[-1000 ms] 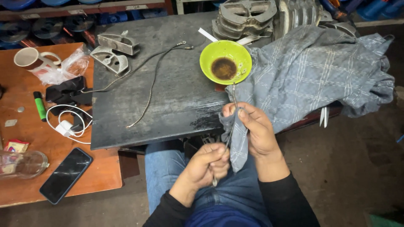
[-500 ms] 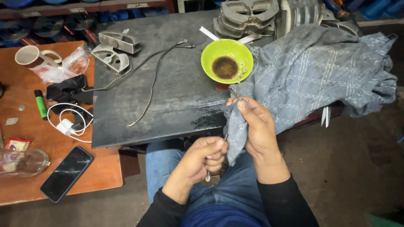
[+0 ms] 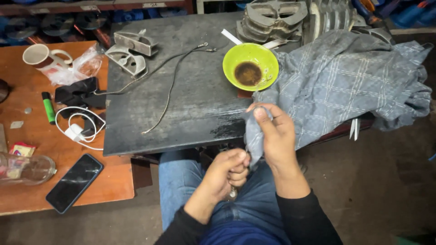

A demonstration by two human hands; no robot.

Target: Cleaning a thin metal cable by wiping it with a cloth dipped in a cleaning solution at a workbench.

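Both hands work above the lap: the right hand (image 3: 277, 136) pinches a corner of the grey checked cloth (image 3: 345, 86), the left hand (image 3: 229, 170) clenches a small metal part (image 3: 232, 194). Wiping looks underway; the cloth's bulk lies on the dark counter (image 3: 181, 113) beside a green bowl (image 3: 250, 68).
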